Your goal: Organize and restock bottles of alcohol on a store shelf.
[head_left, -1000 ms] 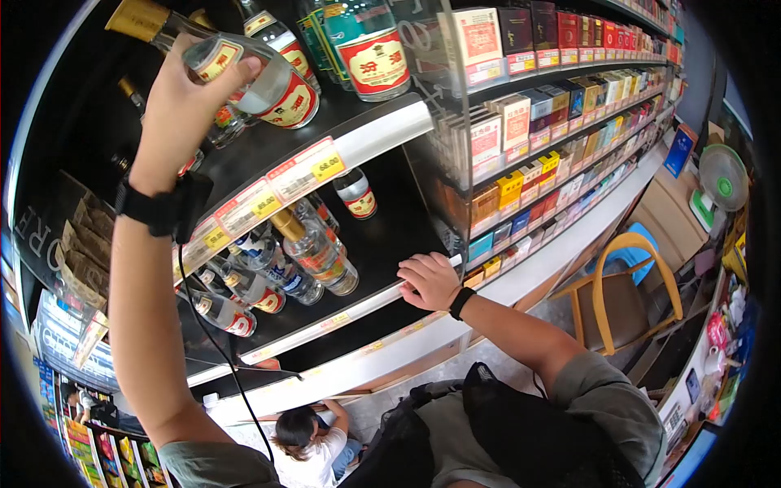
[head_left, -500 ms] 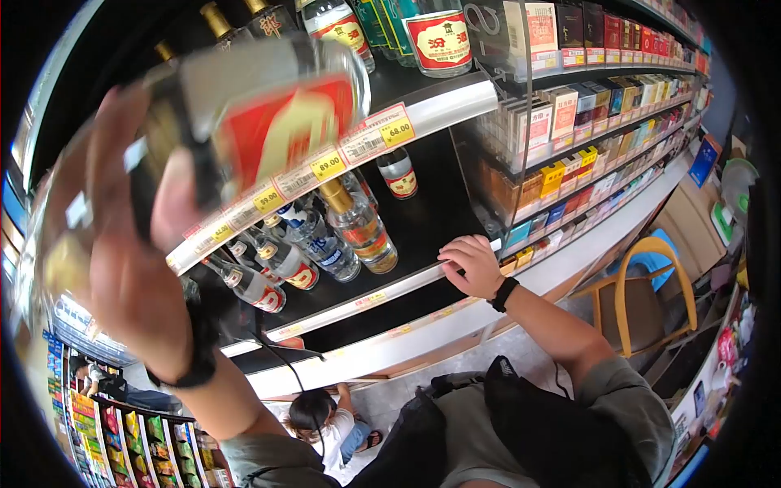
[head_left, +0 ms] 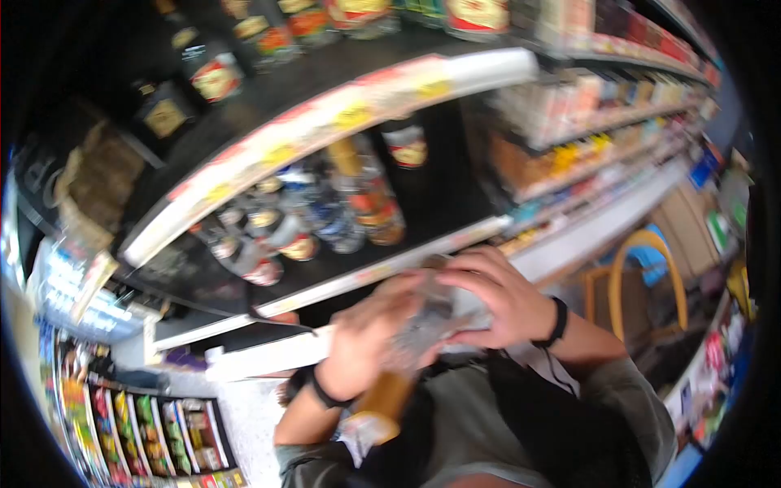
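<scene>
A clear glass bottle [head_left: 425, 325] with a gold cap [head_left: 382, 407] is held in front of my torso, blurred by motion. The cap points down and left in the view, towards my body. My left hand [head_left: 364, 333] is wrapped round the bottle's middle. At the bottle's base end, the fingers of my right hand [head_left: 506, 299] are closed round the glass. Hands and blur hide most of its label. Just beyond my hands runs the white edge of the lower shelf [head_left: 390, 268], with several bottles [head_left: 370, 199] standing on that shelf.
An upper shelf edge [head_left: 354, 110] with yellow price tags curves across, bottles [head_left: 215, 77] above it. Boxed packs [head_left: 561, 106] fill shelves at right, near a wooden chair [head_left: 683, 281]. Snack racks [head_left: 134, 423] stand at lower left; a brown carton [head_left: 98, 175] is at far left.
My left hand has brought the bottle down from beside the upper shelf to my torso. My right hand has left the lower shelf edge and taken hold of the bottle's base end.
</scene>
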`<action>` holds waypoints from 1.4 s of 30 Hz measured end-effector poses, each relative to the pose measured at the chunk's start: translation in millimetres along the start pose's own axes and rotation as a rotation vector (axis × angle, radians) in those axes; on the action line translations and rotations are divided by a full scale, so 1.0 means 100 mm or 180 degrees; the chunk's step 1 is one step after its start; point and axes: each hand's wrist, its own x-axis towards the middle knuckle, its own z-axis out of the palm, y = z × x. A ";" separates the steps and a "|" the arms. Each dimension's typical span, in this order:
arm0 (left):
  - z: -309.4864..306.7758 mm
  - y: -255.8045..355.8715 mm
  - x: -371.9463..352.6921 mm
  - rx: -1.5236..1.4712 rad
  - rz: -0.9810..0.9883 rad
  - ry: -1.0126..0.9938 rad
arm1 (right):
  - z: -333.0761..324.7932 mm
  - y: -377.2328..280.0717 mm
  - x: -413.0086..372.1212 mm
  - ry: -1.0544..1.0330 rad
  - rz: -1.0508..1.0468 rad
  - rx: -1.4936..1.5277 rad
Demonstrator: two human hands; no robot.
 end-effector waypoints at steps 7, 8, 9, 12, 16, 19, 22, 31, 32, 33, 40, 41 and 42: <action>0.10 -0.09 0.18 -0.0116 -0.0197 0.0145 | 0.31 0.08 0.06 0.0219 0.0370 -0.0327; 0.07 -0.11 0.23 -0.0054 -0.0184 0.0133 | 0.29 0.09 0.13 0.0284 0.0375 -0.0260; 0.08 -0.12 0.25 0.0011 -0.0166 0.0108 | 0.29 0.13 0.14 0.0256 0.0371 -0.0267; 0.09 -0.14 0.24 -0.0209 -0.0304 0.0357 | 0.34 0.36 0.18 0.0781 0.0099 -0.0410; -0.03 -0.36 0.04 -0.0004 -0.0100 0.0513 | 0.34 0.66 0.27 0.0867 0.0383 -0.0501; -0.03 -0.84 -0.43 0.0648 -0.0286 0.1011 | 0.36 0.90 0.35 0.1000 0.0840 -0.0273; -0.08 -1.21 -0.87 0.1253 -0.0502 0.1451 | 0.37 1.11 0.40 0.1066 0.1121 -0.0371; -0.07 -1.78 -1.16 0.1991 -0.1231 0.1416 | 0.46 1.33 0.80 0.0965 0.1303 0.0217; -0.04 -1.79 -1.16 0.2110 -0.1224 0.1391 | 0.47 1.38 0.84 0.0971 0.1317 0.0205; -0.01 -1.80 -1.16 0.2232 -0.1218 0.1367 | 0.47 1.43 0.88 0.1017 0.1266 0.0233; 0.01 -1.82 -1.16 0.2283 -0.1208 0.1396 | 0.54 1.77 1.05 0.1118 0.1299 0.0222; 0.00 -1.83 -1.16 0.2279 -0.1216 0.1397 | 0.56 1.82 1.07 0.1145 0.1359 0.0236; 0.00 -1.84 -1.16 0.2326 -0.1162 0.1423 | 0.55 1.81 1.11 0.1077 0.1306 0.0101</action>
